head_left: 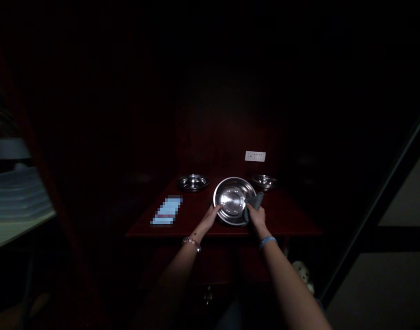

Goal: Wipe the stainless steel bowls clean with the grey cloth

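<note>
Dark red surface [192, 217] lies before us. Our left hand [209, 218] grips the lower-left rim of a steel bowl [232, 197], tilted toward us between both hands; our right hand [258, 216] holds a grey cloth [255, 200] against the bowl's right side. Our forearms [285, 275] reach forward, converging. Dim light hides whether the bowl touches down.

No text, label, brand or number can be read. The pale blue panel [166, 211] on the table [192, 215] is broken into coarse blocks, a faint reddish band crossing its lower part, its content illegible. Dark marks on the white socket [255, 156] are too small to read.
</note>
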{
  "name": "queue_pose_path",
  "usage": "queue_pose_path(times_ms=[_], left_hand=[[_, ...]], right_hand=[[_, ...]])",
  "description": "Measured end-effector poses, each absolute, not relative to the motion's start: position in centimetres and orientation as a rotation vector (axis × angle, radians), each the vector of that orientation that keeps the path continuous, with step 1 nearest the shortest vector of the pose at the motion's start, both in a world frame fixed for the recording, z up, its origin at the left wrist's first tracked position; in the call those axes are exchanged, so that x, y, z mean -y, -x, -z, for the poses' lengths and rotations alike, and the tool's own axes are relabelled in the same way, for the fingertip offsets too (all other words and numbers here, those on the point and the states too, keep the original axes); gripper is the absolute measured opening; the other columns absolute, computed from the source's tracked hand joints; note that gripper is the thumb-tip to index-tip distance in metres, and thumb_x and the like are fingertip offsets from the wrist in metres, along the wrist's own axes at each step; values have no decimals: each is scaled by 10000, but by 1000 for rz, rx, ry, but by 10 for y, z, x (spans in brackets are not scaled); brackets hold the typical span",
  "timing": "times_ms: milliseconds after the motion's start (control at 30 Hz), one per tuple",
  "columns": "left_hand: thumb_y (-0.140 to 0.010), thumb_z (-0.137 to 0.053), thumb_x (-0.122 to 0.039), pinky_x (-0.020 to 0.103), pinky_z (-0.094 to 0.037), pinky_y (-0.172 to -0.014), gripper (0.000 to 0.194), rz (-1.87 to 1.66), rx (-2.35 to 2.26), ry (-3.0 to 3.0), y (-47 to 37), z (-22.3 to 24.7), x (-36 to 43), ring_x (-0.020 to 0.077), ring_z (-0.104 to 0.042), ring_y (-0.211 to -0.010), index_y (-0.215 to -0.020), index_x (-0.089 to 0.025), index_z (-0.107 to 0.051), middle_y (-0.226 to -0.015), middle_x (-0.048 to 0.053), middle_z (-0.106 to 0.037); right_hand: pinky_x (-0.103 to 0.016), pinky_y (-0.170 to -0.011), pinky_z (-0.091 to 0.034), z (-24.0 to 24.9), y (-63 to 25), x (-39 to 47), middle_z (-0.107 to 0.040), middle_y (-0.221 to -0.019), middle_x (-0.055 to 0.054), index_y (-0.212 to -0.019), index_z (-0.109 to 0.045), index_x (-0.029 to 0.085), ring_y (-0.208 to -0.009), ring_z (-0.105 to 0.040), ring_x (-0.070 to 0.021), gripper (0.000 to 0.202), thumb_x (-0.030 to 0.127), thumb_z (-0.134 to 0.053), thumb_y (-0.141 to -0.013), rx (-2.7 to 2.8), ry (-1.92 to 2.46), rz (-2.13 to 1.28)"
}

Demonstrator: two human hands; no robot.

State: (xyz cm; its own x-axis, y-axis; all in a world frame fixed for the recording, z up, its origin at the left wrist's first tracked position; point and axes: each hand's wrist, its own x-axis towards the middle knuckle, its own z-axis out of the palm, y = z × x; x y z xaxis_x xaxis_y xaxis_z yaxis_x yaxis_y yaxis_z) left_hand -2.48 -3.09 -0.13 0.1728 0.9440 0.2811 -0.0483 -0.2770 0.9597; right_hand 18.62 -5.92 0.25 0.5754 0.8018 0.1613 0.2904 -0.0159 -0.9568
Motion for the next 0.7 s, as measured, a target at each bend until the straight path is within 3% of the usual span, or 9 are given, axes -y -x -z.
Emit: queue_pose_path(times_ms=[100,200,333,500,700], left_hand=[[-857,-595,-464,440,-260,-1235,654,-1375,-800,-1517,21,-6,37,301,-386,-1468,-1448,-216,-471,-1477,113,-552],[-849,-649,-480,413,-239,-1244,791,-1331,-749,-1610,18,-6,40,286,-369,-1479,-1523,-219,-327,-1548,124,-457],[-786,-748,-416,381,-225,-1245,919,-1297,-808,-1666,17,-1,36,291,-360,-1484,-1531,-186,-263,-1577,162,-399],[-834,-640,-235,370,-222,-1239,726,-1363,-842,-1608,16,-1,28,300,-376,-1468,-1486,-132,-340,-1532,161,-475],[-738,-617,-173,398,-311,-1207,603,-1368,-922,-1423,16,-3,24,289,-499,-1372,-1338,-165,-555,-1378,102,-631]], right_hand=[[-292,-806,-577,1,-185,57,-781,-1037,-132,-1117,-735,111,-982,-752,-250,406,364,-628,-818,897,1583,-515],[-297,-819,-581,4,-182,55,-776,-1059,-148,-1121,-737,108,-994,-752,-262,405,367,-625,-831,861,1605,-498],[-311,-831,-586,7,-172,57,-773,-1065,-159,-1151,-732,108,-1011,-751,-275,413,373,-599,-864,826,1622,-494],[-300,-825,-585,8,-162,59,-771,-1085,-157,-1182,-719,106,-1016,-750,-259,413,347,-589,-873,813,1615,-510],[-273,-834,-567,2,-161,61,-765,-1104,-169,-1162,-725,83,-1023,-746,-254,397,325,-589,-879,861,1609,-507]])
